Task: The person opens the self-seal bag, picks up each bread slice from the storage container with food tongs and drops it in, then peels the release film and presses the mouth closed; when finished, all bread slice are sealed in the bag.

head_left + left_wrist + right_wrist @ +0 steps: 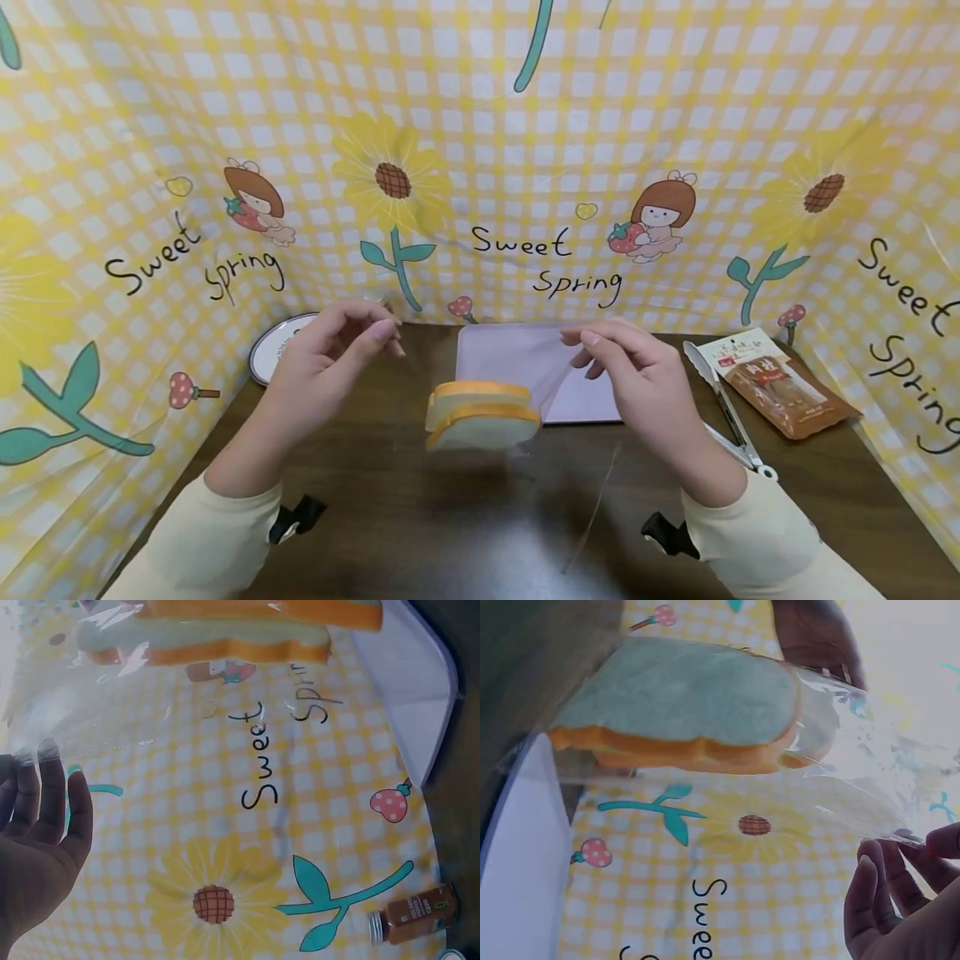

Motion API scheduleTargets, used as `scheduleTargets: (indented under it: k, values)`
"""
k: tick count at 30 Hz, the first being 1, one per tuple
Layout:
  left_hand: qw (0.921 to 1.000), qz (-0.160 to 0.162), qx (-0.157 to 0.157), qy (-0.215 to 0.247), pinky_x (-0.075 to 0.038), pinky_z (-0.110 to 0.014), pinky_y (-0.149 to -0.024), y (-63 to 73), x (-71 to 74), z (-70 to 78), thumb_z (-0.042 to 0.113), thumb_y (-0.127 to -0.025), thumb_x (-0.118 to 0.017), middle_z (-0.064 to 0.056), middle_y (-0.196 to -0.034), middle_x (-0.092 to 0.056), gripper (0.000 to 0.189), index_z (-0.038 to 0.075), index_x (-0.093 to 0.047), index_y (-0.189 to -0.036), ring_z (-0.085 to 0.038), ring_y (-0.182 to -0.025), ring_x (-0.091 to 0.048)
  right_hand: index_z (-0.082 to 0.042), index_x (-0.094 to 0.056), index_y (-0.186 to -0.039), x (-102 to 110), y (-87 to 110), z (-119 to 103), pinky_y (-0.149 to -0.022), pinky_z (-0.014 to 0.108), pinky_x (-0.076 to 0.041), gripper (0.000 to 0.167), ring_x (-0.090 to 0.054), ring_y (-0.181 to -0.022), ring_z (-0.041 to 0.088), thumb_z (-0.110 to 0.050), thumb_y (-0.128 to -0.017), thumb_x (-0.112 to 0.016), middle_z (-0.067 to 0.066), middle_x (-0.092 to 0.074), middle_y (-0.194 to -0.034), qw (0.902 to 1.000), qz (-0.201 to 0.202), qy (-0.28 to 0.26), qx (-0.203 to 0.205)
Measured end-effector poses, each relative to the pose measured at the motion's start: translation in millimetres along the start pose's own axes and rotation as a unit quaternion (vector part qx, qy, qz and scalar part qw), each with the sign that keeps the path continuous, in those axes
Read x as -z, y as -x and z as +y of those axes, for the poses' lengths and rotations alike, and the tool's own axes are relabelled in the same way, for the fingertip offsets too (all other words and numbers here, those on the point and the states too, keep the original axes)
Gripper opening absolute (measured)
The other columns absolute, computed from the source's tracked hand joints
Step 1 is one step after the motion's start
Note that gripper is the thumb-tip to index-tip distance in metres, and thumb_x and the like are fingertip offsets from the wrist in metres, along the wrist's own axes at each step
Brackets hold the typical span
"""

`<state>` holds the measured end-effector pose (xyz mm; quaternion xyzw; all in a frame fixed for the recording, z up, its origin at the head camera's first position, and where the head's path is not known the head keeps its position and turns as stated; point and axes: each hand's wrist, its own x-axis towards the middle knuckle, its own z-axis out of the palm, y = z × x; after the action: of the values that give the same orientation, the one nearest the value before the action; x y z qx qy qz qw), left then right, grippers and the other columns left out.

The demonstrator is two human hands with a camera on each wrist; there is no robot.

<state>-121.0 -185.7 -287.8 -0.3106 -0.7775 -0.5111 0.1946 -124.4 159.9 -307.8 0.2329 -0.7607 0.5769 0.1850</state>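
Two bread slices (483, 421) with orange-brown crusts sit together in a clear plastic bag (855, 765), held up above the table. My left hand (318, 362) pinches the bag's upper edge on the left; its fingertips meet the film in the left wrist view. On the other side my right hand (641, 371) pinches the opposite corner between thumb and fingers, with the film stretched between both hands. In the right wrist view the bread slices (682, 697) lie toward the bag's far end. The film is hard to see in the head view.
Behind the bread lies a lavender board or tray (510, 350). A dark-rimmed white plate (262, 354) is partly behind my left hand. Metal tongs (731, 412) and a brown food packet (795, 396) lie at right. A small spice bottle (412, 915) stands near the patterned cloth (480, 167).
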Motion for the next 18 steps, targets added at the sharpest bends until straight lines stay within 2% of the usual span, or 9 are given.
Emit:
scheduleTargets:
  k: [2, 5, 7, 9, 12, 14, 15, 16, 18]
  values:
    - [0.9997, -0.012, -0.001, -0.021, -0.055, -0.020, -0.074, 5.0, 2.4, -4.0, -0.004, -0.106, -0.058, -0.001, -0.098, -0.072, 0.016, 0.006, -0.067, -0.116, -0.010, -0.094, -0.070, -0.009, -0.082, -0.109, 4, 1.7, 1, -0.076, 0.026, -0.061, 0.025, -0.071, -0.083, 0.016, -0.012, -0.111, -0.057, 0.001, -0.080, -0.105, 0.9996, -0.017, -0.002, -0.023]
    - [0.9969, -0.050, 0.006, -0.060, -0.058, -0.019, -0.076, 15.0, 6.3, -16.8, -0.004, -0.106, -0.059, 0.002, -0.103, -0.073, 0.020, 0.011, -0.067, -0.117, -0.009, -0.096, -0.070, -0.010, -0.082, -0.108, 8, 5.7, 7, -0.078, 0.027, -0.062, 0.025, -0.071, -0.085, 0.015, -0.012, -0.110, -0.057, 0.005, -0.080, -0.106, 0.9966, -0.063, 0.021, -0.049]
    - [0.9947, -0.064, 0.009, -0.079, -0.060, -0.018, -0.079, 20.5, 8.6, -22.9, -0.004, -0.105, -0.060, 0.004, -0.105, -0.074, 0.023, 0.014, -0.068, -0.117, -0.008, -0.097, -0.071, -0.011, -0.083, -0.108, 10, 7.5, 9, -0.079, 0.027, -0.063, 0.025, -0.072, -0.088, 0.013, -0.012, -0.110, -0.058, 0.005, -0.080, -0.109, 0.9936, -0.091, 0.039, -0.053]
    - [0.9948, -0.062, 0.003, -0.081, -0.058, -0.016, -0.078, 21.6, 9.9, -23.4, -0.004, -0.105, -0.061, 0.005, -0.104, -0.074, 0.023, 0.014, -0.068, -0.117, -0.007, -0.097, -0.071, -0.012, -0.083, -0.109, 13, 7.3, 8, -0.080, 0.027, -0.063, 0.025, -0.072, -0.090, 0.011, -0.012, -0.110, -0.058, 0.001, -0.080, -0.109, 0.9929, -0.101, 0.043, -0.045]
    - [0.9947, -0.037, -0.050, -0.082, -0.056, -0.014, -0.078, 17.5, 11.1, -18.5, -0.008, -0.103, -0.062, 0.005, -0.100, -0.073, 0.023, 0.011, -0.070, -0.115, -0.006, -0.094, -0.070, -0.012, -0.083, -0.111, 16, 4.6, 3, -0.079, 0.024, -0.061, 0.024, -0.071, -0.090, 0.010, -0.008, -0.109, -0.059, -0.002, -0.079, -0.107, 0.9958, -0.085, 0.031, 0.006]
    - [0.9919, -0.019, -0.090, -0.087, -0.056, -0.014, -0.081, 15.5, 11.6, -17.0, -0.010, -0.100, -0.064, 0.002, -0.098, -0.073, 0.023, 0.008, -0.071, -0.114, -0.008, -0.092, -0.070, -0.011, -0.082, -0.111, 16, 2.7, 1, -0.079, 0.022, -0.060, 0.024, -0.070, -0.089, 0.011, -0.003, -0.106, -0.061, 0.001, -0.078, -0.104, 0.9946, -0.069, 0.039, 0.067]
    - [0.9894, -0.018, -0.104, -0.099, -0.056, -0.014, -0.084, 15.5, 11.6, -17.6, -0.010, -0.099, -0.065, 0.001, -0.098, -0.074, 0.022, 0.007, -0.071, -0.113, -0.008, -0.092, -0.069, -0.010, -0.082, -0.110, 15, 2.2, 2, -0.077, 0.022, -0.060, 0.023, -0.069, -0.087, 0.011, 0.000, -0.105, -0.062, 0.002, -0.078, -0.104, 0.9907, -0.070, 0.061, 0.100]
    - [0.9875, -0.028, -0.107, -0.113, -0.055, -0.013, -0.086, 16.4, 11.6, -18.9, -0.009, -0.099, -0.066, 0.001, -0.098, -0.074, 0.023, 0.009, -0.071, -0.113, -0.006, -0.093, -0.069, -0.010, -0.082, -0.109, 14, 2.5, 4, -0.075, 0.021, -0.059, 0.022, -0.067, -0.085, 0.009, 0.001, -0.103, -0.063, 0.002, -0.078, -0.101, 0.9850, -0.081, 0.088, 0.125]
    - [0.9826, -0.058, -0.101, -0.145, -0.054, -0.014, -0.084, 20.9, 12.1, -24.2, -0.006, -0.099, -0.068, 0.000, -0.098, -0.074, 0.021, 0.011, -0.071, -0.111, -0.004, -0.092, -0.067, -0.013, -0.081, -0.105, 13, 4.4, 9, -0.072, 0.019, -0.056, 0.021, -0.063, -0.082, 0.004, 0.000, -0.102, -0.065, -0.001, -0.076, -0.096, 0.9750, -0.119, 0.128, 0.137]
